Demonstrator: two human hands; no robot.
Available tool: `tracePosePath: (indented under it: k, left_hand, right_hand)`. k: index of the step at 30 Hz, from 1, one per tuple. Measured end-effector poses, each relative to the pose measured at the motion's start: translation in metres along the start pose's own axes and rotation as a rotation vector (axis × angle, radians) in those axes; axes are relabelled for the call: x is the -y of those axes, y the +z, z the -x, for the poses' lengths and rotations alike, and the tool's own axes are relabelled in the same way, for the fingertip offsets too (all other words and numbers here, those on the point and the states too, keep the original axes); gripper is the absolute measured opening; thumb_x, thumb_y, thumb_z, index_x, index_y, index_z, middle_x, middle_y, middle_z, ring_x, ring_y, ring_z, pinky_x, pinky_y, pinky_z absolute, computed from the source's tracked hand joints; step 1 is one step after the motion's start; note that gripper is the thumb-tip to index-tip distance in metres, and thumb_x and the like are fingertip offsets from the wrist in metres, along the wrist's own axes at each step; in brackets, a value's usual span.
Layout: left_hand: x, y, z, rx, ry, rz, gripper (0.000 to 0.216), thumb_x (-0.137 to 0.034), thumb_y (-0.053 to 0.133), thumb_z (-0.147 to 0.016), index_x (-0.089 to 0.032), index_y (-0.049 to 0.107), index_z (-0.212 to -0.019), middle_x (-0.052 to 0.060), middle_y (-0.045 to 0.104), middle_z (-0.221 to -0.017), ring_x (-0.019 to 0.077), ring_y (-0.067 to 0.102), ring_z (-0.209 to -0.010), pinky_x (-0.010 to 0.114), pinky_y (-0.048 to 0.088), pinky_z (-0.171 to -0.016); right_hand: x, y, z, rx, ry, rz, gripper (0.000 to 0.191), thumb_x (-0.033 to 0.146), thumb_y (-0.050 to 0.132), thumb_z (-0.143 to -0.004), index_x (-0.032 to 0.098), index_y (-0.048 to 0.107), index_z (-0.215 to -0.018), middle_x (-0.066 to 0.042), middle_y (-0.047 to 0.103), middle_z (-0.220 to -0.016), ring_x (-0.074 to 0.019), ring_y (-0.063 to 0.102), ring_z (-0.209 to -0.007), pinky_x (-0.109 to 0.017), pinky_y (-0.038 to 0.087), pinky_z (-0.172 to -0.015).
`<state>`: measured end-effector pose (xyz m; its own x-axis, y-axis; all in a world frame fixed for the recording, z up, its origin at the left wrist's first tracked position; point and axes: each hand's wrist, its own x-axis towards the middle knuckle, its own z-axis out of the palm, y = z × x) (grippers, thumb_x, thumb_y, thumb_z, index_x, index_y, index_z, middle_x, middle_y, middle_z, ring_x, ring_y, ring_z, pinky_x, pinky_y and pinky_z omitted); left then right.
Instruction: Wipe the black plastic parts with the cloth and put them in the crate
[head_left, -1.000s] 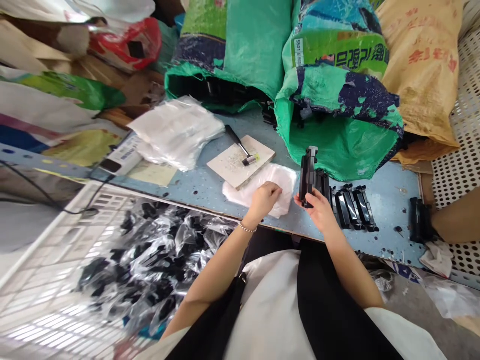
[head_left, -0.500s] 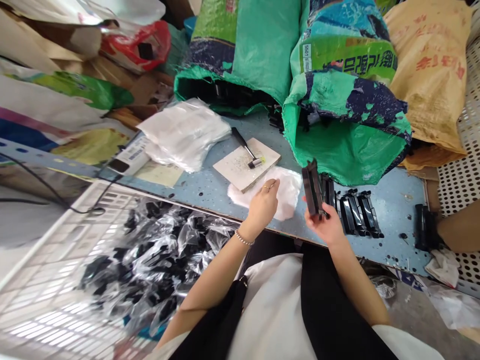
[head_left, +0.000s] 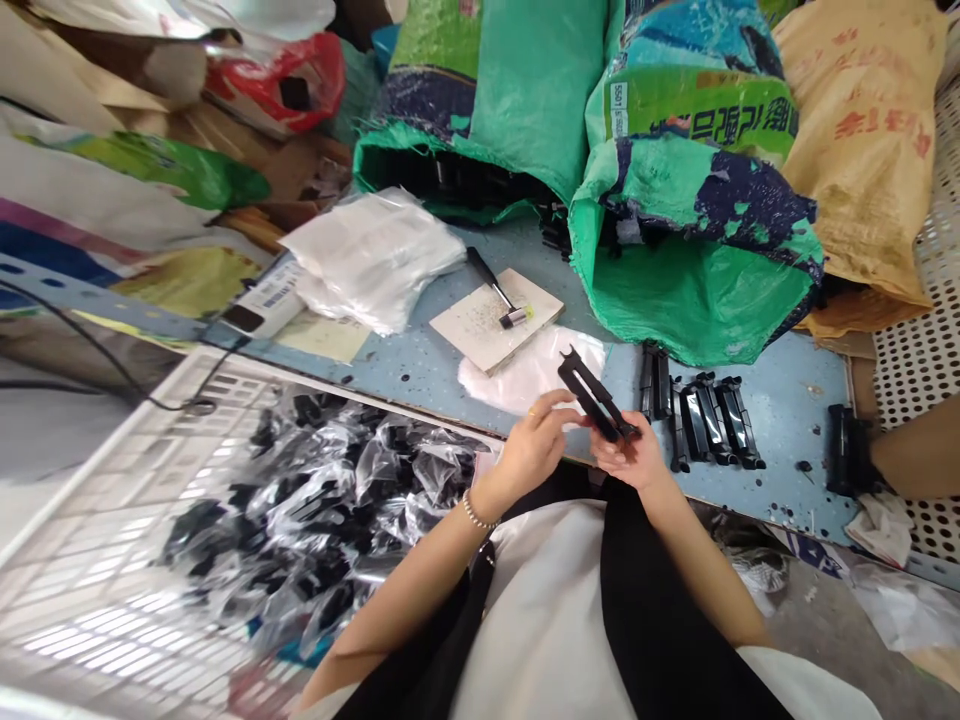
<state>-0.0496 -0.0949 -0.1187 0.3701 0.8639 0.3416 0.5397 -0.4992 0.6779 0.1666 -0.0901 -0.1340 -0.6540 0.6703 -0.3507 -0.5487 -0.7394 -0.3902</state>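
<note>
My right hand [head_left: 630,455] grips a long black plastic part [head_left: 596,398] with a slot down its length, tilted above the table's front edge. Close to the part's left side, my left hand [head_left: 534,450] is closed with its fingers curled. What looks like a clear plastic bag [head_left: 487,465] shows beside that hand, mostly hidden by it. Behind the hands lies a stack of thin clear bags [head_left: 517,385], partly under a pale board [head_left: 472,325]. A small black-handled hammer [head_left: 496,290] rests on the board. Several similar black parts [head_left: 701,420] lie in a row to the right.
A white plastic basket [head_left: 97,480] at the left holds many bagged black parts. Two green woven sacks [head_left: 525,100] lie open-mouthed at the back, beside a tan sack [head_left: 862,150]. More clear bags [head_left: 375,255] are piled at the left, near a white power strip [head_left: 266,300].
My left hand has drawn back from the bag stack towards me, and a pale sheet now shows beside it. My right hand has brought the black part left, tilting it.
</note>
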Motion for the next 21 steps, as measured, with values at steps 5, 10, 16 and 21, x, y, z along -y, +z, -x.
tracePosePath:
  k: [5, 10, 16, 21]
  left_hand:
    - [0.008, -0.004, 0.002, -0.079, -0.284, -0.275, 0.047, 0.001, 0.041, -0.086, -0.017, 0.061, -0.124, 0.019, 0.05, -0.149, 0.0285, 0.068, -0.115, 0.043, 0.06, -0.092]
    - [0.018, -0.005, -0.011, -0.116, -0.325, -0.042, 0.05, 0.0, 0.044, -0.076, -0.018, 0.063, -0.119, 0.012, 0.065, -0.126, 0.0232, 0.067, -0.113, 0.036, 0.059, -0.093]
    - [0.025, -0.006, -0.014, 0.05, -0.275, -0.122, 0.053, -0.003, 0.042, -0.082, -0.023, 0.07, -0.123, 0.008, 0.065, -0.136, 0.0241, 0.064, -0.121, 0.039, 0.056, -0.103]
    - [0.024, 0.002, -0.017, -0.001, -0.228, -0.058, 0.066, -0.003, 0.042, -0.084, -0.02, 0.052, -0.147, 0.014, 0.053, -0.15, 0.0266, 0.057, -0.134, 0.043, 0.051, -0.112]
  right_hand:
    - [-0.005, 0.008, 0.01, -0.035, -0.033, 0.084, 0.049, 0.05, 0.057, -0.086, 0.009, 0.068, -0.109, 0.004, 0.05, -0.06, -0.0074, 0.026, -0.044, -0.02, 0.022, -0.039]
    - [-0.009, 0.0, 0.019, -0.064, -0.065, 0.007, 0.05, 0.052, 0.053, -0.088, 0.01, 0.067, -0.112, 0.005, 0.046, -0.06, -0.0086, 0.023, -0.045, -0.02, 0.021, -0.037]
    - [0.0, -0.003, 0.031, -0.028, -0.12, -0.078, 0.052, 0.05, 0.051, -0.09, 0.008, 0.066, -0.115, 0.005, 0.046, -0.062, -0.0084, 0.02, -0.046, -0.017, 0.024, -0.036]
    - [-0.011, 0.005, 0.035, 0.128, -0.04, -0.203, 0.057, 0.055, 0.051, -0.091, 0.006, 0.066, -0.117, 0.007, 0.045, -0.058, -0.0064, 0.018, -0.043, -0.015, 0.022, -0.033]
